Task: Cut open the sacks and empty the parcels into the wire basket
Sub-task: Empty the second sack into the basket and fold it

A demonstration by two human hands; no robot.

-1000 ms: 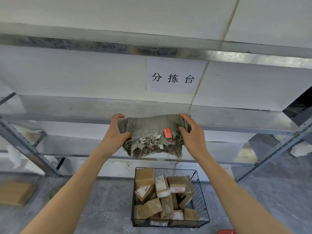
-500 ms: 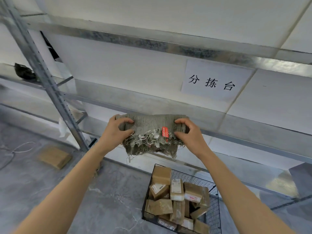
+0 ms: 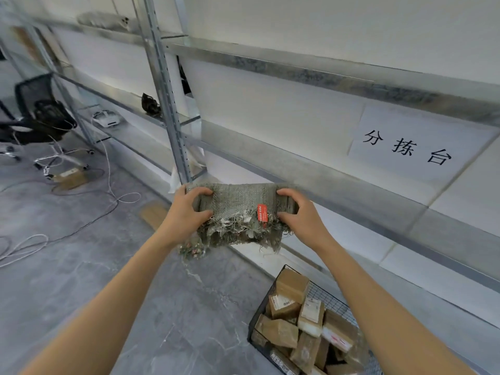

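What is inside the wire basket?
The wire basket holds a heap of brown cardboard parcels, several with white labels. Lower parcels and the basket's bottom are covered.

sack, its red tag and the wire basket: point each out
sack (image 3: 238, 197): head view, rolled woven middle
red tag (image 3: 262, 215): head view, centre of the tag
wire basket (image 3: 335, 305): head view, bare mesh of its far wall

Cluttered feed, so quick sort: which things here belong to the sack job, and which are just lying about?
Job: folded sack gripped by left hand and right hand; wire basket; parcels in it.
Lying about: office chair; white cables; cardboard box on floor; wall sign.
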